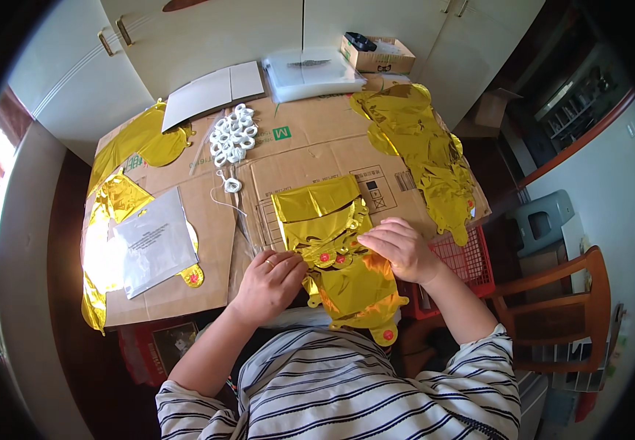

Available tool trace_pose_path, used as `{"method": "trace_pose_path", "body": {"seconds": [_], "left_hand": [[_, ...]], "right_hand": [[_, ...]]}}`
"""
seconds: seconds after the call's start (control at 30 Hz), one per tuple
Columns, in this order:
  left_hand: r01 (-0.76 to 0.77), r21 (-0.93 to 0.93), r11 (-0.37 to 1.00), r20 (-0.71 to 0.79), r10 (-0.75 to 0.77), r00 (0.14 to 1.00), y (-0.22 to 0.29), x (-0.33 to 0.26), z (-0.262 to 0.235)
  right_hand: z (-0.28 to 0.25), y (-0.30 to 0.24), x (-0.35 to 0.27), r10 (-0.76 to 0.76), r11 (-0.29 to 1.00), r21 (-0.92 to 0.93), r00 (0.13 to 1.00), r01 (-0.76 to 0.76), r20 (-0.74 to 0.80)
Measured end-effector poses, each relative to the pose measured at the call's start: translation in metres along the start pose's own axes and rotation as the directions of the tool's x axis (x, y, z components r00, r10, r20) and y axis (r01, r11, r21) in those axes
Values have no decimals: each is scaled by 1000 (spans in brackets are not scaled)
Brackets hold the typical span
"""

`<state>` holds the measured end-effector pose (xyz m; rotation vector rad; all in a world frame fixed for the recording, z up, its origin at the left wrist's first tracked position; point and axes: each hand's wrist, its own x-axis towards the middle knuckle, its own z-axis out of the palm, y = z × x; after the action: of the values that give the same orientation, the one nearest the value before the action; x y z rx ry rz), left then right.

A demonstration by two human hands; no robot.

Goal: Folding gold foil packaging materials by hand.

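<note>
A stack of gold foil balloons (336, 242) lies flat on the cardboard-covered bench (295, 143), shiny and creased, with small red valve dots along its tabs. The left hand (267, 284) pinches the stack's left edge, grip clamped on foil. The right hand (398, 248) presses its top right, fingers curled on the foil. More gold balloons (420, 147) lie far right.
</note>
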<state>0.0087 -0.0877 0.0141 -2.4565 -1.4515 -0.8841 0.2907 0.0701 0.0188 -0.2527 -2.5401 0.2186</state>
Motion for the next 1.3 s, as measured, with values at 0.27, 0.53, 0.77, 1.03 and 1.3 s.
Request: {"method": "trace_pose_path", "body": {"seconds": [0.27, 0.53, 0.77, 1.03, 1.3], "left_hand": [[-32, -71, 997, 71, 37, 997, -11, 9, -10], [-13, -106, 994, 30, 16, 999, -18, 9, -5], [-1, -113, 994, 85, 11, 996, -19, 14, -10], [-39, -116, 993, 15, 40, 999, -21, 12, -5], [-55, -14, 998, 225, 57, 973, -10, 37, -16]], "right_hand": [[-6, -4, 14, 0, 993, -118, 982, 22, 188], [-4, 7, 11, -41, 994, -85, 972, 62, 230], [-11, -3, 27, 12, 998, -67, 937, 11, 348], [-12, 3, 29, 13, 1000, -24, 904, -3, 427], [-15, 5, 35, 32, 998, 33, 893, -52, 450]]}}
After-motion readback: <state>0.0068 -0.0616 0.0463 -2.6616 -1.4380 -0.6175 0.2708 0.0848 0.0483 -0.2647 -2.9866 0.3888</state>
